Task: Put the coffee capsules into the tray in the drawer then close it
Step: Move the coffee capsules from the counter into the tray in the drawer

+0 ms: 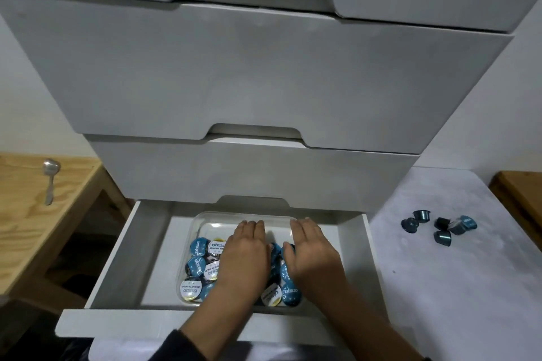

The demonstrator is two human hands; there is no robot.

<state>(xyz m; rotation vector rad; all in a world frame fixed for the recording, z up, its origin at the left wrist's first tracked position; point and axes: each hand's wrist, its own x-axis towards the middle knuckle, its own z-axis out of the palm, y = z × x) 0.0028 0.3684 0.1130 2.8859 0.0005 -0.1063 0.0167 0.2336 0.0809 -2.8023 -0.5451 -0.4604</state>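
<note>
The bottom drawer (111, 261) of a white chest stands pulled out. Inside it sits a clear plastic tray (202, 218) holding several blue and white-lidded coffee capsules (197, 265). My left hand (245, 255) and my right hand (311, 249) lie palm down over the tray, side by side, fingers together and extended, resting on or just above the capsules. Whether either hand holds a capsule is hidden under the palms. Several loose dark-blue capsules (440, 226) lie on the white surface to the right of the drawer.
Closed white drawers (258, 73) tower above the open one. A wooden table (44, 214) with a metal spoon (50, 179) stands at the left. Another wooden edge (519, 193) shows at the far right. The drawer's front panel (117, 328) is near my body.
</note>
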